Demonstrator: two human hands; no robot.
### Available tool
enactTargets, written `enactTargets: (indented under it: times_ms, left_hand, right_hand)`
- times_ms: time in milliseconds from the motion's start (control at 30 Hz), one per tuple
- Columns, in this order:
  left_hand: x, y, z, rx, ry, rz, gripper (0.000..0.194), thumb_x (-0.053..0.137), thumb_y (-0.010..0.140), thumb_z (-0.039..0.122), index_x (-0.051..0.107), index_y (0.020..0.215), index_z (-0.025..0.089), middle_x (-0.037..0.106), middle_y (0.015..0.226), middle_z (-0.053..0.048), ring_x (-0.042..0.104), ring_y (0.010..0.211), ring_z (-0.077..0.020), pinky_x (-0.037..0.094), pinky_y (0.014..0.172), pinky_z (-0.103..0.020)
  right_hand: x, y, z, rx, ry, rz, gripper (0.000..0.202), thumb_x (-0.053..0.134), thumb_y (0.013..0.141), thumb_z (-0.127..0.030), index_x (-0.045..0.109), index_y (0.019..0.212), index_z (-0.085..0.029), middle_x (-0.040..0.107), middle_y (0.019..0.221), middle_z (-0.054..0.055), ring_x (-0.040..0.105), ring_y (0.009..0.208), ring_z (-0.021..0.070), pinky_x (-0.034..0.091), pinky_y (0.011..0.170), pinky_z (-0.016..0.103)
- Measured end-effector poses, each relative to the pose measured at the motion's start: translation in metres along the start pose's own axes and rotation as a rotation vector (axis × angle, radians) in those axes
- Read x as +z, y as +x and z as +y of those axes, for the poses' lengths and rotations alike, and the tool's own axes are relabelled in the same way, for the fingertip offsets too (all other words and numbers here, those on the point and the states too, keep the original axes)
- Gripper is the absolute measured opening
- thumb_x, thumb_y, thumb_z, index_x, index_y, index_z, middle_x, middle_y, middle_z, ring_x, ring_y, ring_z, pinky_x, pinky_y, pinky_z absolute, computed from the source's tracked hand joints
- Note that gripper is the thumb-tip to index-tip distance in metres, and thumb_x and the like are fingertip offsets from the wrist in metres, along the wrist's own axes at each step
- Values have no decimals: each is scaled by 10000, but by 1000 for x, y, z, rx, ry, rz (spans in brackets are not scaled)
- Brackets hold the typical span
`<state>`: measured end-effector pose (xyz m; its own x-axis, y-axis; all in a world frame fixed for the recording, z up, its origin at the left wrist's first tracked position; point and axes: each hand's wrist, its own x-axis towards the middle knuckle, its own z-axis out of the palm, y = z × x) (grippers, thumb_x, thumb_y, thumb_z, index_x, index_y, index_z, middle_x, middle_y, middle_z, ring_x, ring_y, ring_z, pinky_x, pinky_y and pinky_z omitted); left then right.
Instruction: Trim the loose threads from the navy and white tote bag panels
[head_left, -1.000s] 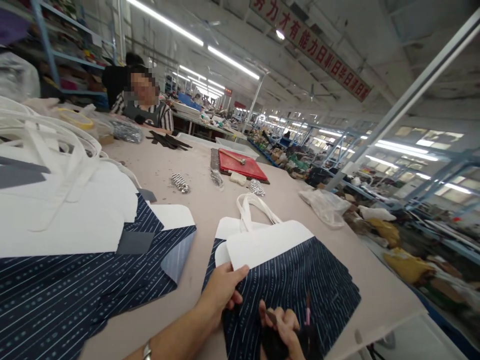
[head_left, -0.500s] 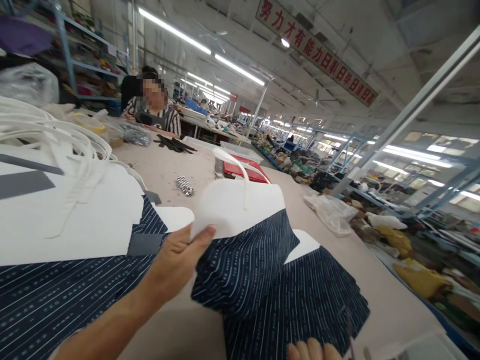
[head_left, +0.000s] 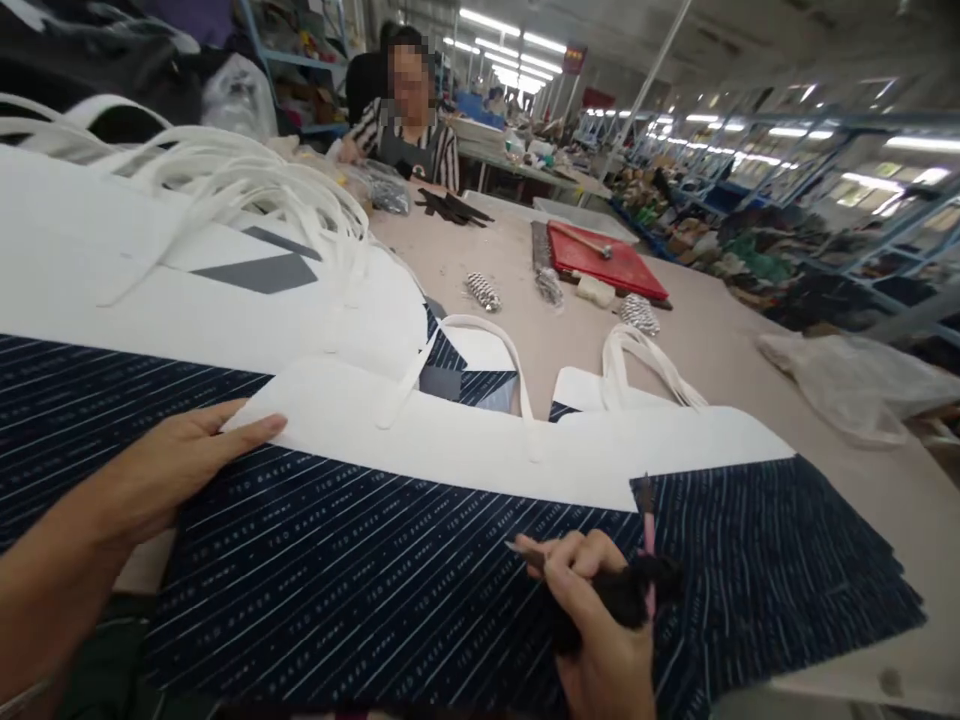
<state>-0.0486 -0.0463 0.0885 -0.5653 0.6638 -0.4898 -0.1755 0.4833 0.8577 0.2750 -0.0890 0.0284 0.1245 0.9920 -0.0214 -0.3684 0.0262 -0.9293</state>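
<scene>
Head view
Left hand: the left hand (head_left: 176,470) lies flat with fingers stretched out on the left edge of the striped bag (head_left: 360,570), fingertips touching its white top band (head_left: 465,440).
Right hand: the right hand (head_left: 600,625) is closed around a dark tool (head_left: 626,595), fist resting low on the bag's navy panel; a thin pink-handled piece sticks up from the grip.
Striped bag: flat, navy with pale stripes, held across the near edge of the table (head_left: 705,340); its white handle (head_left: 457,350) loops away from the person.
Second bag: another striped bag (head_left: 780,560) lies under it to the right, white handles pointing towards the table's middle.
Stack on left: a pile of flat bags (head_left: 150,270) with white handles heaped on top.
Table middle: a red mat (head_left: 607,265) with a hammer (head_left: 589,242) on it, metal coils (head_left: 484,291) just beside.
Right edge: a clear plastic bag (head_left: 855,375).
Far side: a person in a striped top (head_left: 409,145) sits across the table.
</scene>
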Motion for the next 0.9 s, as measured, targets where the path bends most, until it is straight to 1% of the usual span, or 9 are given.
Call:
enactTargets:
  times_ms: [100, 233, 367, 433, 500, 567, 733, 800, 900]
  left_hand:
    - [-4, 3, -11, -23, -30, -101, 352, 693, 765, 27, 693, 1115, 74, 768, 713, -77, 698, 547, -173, 537, 504, -243]
    - [-17, 19, -27, -14, -153, -179, 350, 697, 723, 93, 712, 1071, 68, 777, 816, -113, 712, 627, -210, 572, 573, -322]
    - [-18, 9, -48, 24, -247, -156, 371, 768, 518, 187, 730, 884, 141, 713, 580, -25, 617, 448, -180, 543, 425, -281]
    - [-5, -10, -59, -51, -290, -128, 438, 840, 465, 228, 722, 886, 193, 690, 544, 12, 617, 444, -198, 562, 422, -306]
    - [17, -32, -68, -159, -471, -45, 642, 916, 396, 230, 710, 1003, 277, 739, 674, 53, 698, 619, -224, 626, 622, -347]
    - [44, -49, -74, -235, -624, -57, 759, 944, 375, 217, 696, 1084, 318, 773, 840, 58, 729, 832, -245, 615, 798, -361]
    - [94, -61, -72, -190, -679, -159, 598, 874, 602, 198, 685, 1158, 311, 744, 1146, 16, 668, 1105, -206, 575, 882, -267]
    - [102, -58, -69, -198, -668, -139, 525, 840, 659, 204, 690, 1147, 326, 726, 1196, 28, 664, 1112, -196, 579, 873, -259]
    - [105, -51, -68, -276, -624, -94, 400, 785, 705, 146, 723, 1084, 261, 732, 1183, -18, 691, 1055, -232, 596, 872, -318]
  right_hand:
    - [16, 9, 11, -8, -54, 32, 266, 781, 761, -198, 555, 619, -203, 591, 644, -67, 622, 674, 119, 478, 1043, 508]
    - [20, 32, 33, -76, -173, 94, 241, 792, 748, -219, 583, 631, -196, 604, 640, -73, 649, 698, 136, 423, 1090, 536]
    - [23, 42, 50, -138, -225, 103, 253, 772, 765, -221, 572, 613, -193, 551, 604, -95, 556, 611, 89, 378, 1139, 519]
    - [25, 41, 51, -161, -244, 92, 263, 757, 778, -220, 559, 607, -192, 530, 600, -99, 507, 587, 78, 389, 1136, 521]
    - [26, 38, 50, -177, -256, 88, 265, 746, 786, -218, 552, 606, -193, 521, 601, -101, 483, 578, 75, 399, 1131, 522]
    - [27, 37, 48, -185, -263, 83, 245, 736, 793, -215, 560, 623, -195, 530, 612, -100, 489, 587, 76, 393, 1138, 521]
    - [28, 35, 47, -169, -254, 77, 255, 720, 794, -202, 537, 615, -199, 524, 613, -98, 509, 591, 82, 376, 1143, 536]
    - [28, 34, 47, -164, -240, 76, 263, 720, 791, -203, 528, 611, -200, 531, 620, -92, 533, 605, 90, 369, 1142, 549]
    - [29, 33, 45, -159, -227, 73, 257, 718, 793, -190, 530, 618, -201, 545, 632, -84, 558, 625, 97, 342, 1153, 558]
